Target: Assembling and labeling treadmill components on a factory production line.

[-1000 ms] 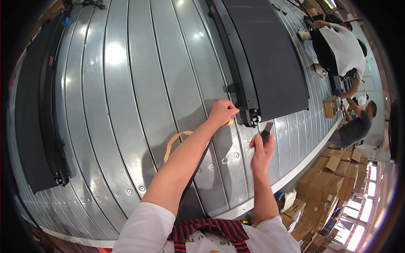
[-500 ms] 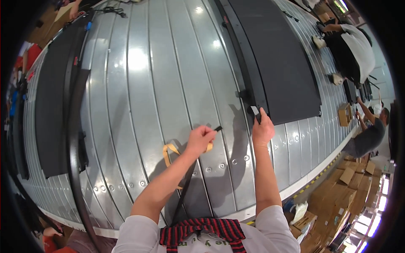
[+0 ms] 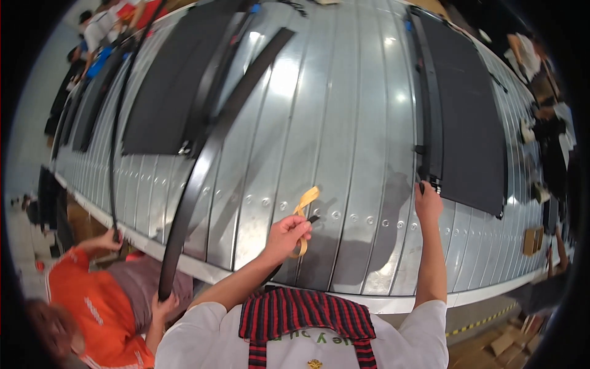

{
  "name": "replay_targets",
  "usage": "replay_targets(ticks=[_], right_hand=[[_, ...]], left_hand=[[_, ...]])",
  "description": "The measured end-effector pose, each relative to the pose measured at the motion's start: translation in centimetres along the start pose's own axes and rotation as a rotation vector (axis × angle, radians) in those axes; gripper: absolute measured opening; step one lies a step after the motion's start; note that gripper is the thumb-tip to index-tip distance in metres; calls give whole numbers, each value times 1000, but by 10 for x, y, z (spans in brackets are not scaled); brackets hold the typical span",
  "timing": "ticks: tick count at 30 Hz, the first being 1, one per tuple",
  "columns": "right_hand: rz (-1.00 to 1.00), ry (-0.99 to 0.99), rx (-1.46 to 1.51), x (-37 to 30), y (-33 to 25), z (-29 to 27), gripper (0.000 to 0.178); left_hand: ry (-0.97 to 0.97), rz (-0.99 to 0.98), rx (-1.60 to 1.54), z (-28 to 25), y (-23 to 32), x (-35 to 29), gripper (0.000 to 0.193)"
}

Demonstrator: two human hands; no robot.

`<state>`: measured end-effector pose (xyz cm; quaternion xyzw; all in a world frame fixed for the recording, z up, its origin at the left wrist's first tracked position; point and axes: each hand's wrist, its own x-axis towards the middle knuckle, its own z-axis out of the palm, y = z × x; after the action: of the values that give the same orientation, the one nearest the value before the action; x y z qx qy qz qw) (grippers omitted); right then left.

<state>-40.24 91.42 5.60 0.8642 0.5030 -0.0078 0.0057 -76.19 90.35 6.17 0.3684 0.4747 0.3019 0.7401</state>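
Observation:
My left hand point(image 3: 289, 237) is pinched closed over the steel table, with the short end of a black strip point(image 3: 314, 219) sticking out past the fingertips. The same dark strip seems to trail back under my forearm. Beside those fingers a yellow ribbon point(image 3: 308, 198) loops above and below the hand. At the near end of a long black rail point(image 3: 432, 117), my right hand point(image 3: 428, 202) has its fingers closed round the end; the exact grip is partly hidden. The rail runs along the left edge of a flat dark panel point(image 3: 470, 117).
A co-worker in an orange shirt point(image 3: 101, 307) stands at lower left, holding a long black bar point(image 3: 200, 163) slanted over the table and a thinner black bar point(image 3: 117, 141). Another dark panel point(image 3: 178, 80) lies at left. An open cardboard box point(image 3: 533, 241) sits at far right.
My view has swung left, bringing the orange-shirted co-worker into sight. The slanted bar now reaches further over the table. The ribbon has shifted up beside my left fingers; both hands stay closed.

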Motion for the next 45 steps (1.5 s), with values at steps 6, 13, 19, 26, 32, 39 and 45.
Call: replay_targets(ticks=[6,13,19,26,32,39,45], right_hand=[[-80,-195,899,-136,-32,40,37],[134,-507,1193,-267,-31,14,33],[16,-462,1310,-325,-26,-29,14],[-131,-816,1217,-341,-21,-20,11],[-343,-1027,1032,-331,22,-1,16],[-449,-1100,898,-317,99,13,21],[-665,-997,752,-336,121,31,24]], left_hand=[[221,114,-113,-27,1,-72,12],[113,171,-84,-41,-37,-165,21],[138,234,-77,-40,-63,-237,26],[171,168,20,-30,-102,-315,29],[499,157,-138,25,-177,-346,22],[743,140,-222,67,-241,-353,19],[729,158,-139,86,-261,-353,15]])
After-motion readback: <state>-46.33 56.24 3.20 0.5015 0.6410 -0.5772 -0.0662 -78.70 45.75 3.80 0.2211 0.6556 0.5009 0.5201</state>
